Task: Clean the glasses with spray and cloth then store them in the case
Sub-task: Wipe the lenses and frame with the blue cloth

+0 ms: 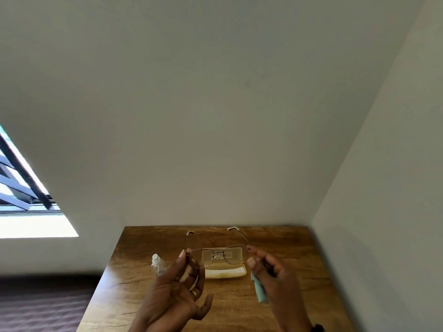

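1. Glasses point(217, 255) are up in the air over the wooden desk point(294, 264), held between both hands in the lower middle of the view and clear of the wood.
2. The long axis of the front runs left to right across the view, close to level. The lenses face back at the person, and both temples are unfolded, pointing away toward the wall point(215, 140).
3. The left hand point(177, 286) has the left end of the frame, with thumb and forefinger pinched on it near the hinge. Its other fingers fan out loose below, a ring point(194, 293) on one of them.
4. The right hand point(271, 269) takes the right end, thumb and curled fingers nipping the frame at the hinge.
5. That same right hand also keeps the teal cloth point(260, 289) tucked under its fingers, and a strip of it hangs down below the palm.
6. The case point(225, 271) lies open on the desk just behind the glasses. It is pale cream, its length also runs left to right, and part of the lid shows through the lenses.
7. The spray bottle point(155, 259), small and clear with a white cap, stands on the desk left of the case, partly hidden behind the left hand.
8. A window point(24, 188) with dark bars sits off at the left edge.
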`<state>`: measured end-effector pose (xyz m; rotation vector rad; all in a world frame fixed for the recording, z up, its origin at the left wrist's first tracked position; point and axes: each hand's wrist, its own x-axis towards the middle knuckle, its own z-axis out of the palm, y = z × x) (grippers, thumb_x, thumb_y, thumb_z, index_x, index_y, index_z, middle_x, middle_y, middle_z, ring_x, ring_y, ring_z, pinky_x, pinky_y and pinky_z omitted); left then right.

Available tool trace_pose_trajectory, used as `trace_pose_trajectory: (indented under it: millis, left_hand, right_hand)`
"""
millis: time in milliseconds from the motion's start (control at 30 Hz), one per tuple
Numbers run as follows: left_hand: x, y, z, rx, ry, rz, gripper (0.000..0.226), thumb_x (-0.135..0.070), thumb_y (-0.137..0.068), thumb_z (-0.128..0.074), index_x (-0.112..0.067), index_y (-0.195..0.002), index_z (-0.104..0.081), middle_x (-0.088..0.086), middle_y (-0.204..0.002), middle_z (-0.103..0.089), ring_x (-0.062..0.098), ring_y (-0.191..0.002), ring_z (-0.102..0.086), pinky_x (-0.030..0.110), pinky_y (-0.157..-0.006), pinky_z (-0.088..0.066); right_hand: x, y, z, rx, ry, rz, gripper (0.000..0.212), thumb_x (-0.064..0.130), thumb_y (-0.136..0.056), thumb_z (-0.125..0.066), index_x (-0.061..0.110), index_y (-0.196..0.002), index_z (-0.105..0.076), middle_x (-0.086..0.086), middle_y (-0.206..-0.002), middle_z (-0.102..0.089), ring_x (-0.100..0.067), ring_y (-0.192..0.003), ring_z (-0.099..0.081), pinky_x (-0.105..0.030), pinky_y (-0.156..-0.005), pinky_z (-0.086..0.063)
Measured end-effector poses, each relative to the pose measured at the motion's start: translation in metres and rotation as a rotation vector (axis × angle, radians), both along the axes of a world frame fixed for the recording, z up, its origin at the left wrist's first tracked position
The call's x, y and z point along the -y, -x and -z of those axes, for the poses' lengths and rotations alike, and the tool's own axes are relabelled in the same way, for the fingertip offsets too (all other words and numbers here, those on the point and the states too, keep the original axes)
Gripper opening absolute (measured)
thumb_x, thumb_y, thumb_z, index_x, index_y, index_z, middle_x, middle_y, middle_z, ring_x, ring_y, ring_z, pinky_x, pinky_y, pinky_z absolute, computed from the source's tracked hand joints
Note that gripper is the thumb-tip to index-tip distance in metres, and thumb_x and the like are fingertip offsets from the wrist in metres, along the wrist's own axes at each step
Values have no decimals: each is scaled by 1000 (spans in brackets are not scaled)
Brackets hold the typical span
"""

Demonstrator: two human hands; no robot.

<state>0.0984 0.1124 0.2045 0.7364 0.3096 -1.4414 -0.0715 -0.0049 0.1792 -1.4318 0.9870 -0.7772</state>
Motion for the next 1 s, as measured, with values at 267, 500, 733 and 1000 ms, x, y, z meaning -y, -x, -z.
trace_pose_trajectory:
  millis: [267,500,733,1000]
  left_hand:
    - [5,10,4,-27,-24,43,8,-27,-76,-71,-20,-77,-75,-1,-87,-65,20,-93,-61,54,-87,-39]
    - [8,19,5,-11,-25,64,11,-28,-76,-73,-20,-70,-76,-2,-79,-66,18,-89,-61,53,-92,-34]
    - [4,19,14,344,-96,38,18,-34,-74,-74,-18,-78,-81,4,-92,-69,20,-100,-62,49,-89,-38]
    - [0,17,18,547,-128,25,41,-32,-68,-76,-6,-99,-78,9,-104,-73,24,-110,-64,44,-89,-40]
  right_hand:
    - [-2,-2,-7,-2,2,172,27,33,-78,-71,34,-105,-69,11,-99,-71,-10,-88,-67,-15,-57,-51]
    - [4,4,-10,38,-61,142,11,22,-82,-71,22,-92,-76,1,-88,-74,-12,-78,-64,-10,-50,-47]
    - [6,10,-10,89,-115,110,24,33,-68,-71,19,-87,-78,0,-76,-75,-12,-70,-64,-15,-53,-49]
    - [10,18,-10,99,-149,34,25,32,-66,-72,17,-85,-79,-5,-70,-70,-19,-69,-60,-23,-58,-48]
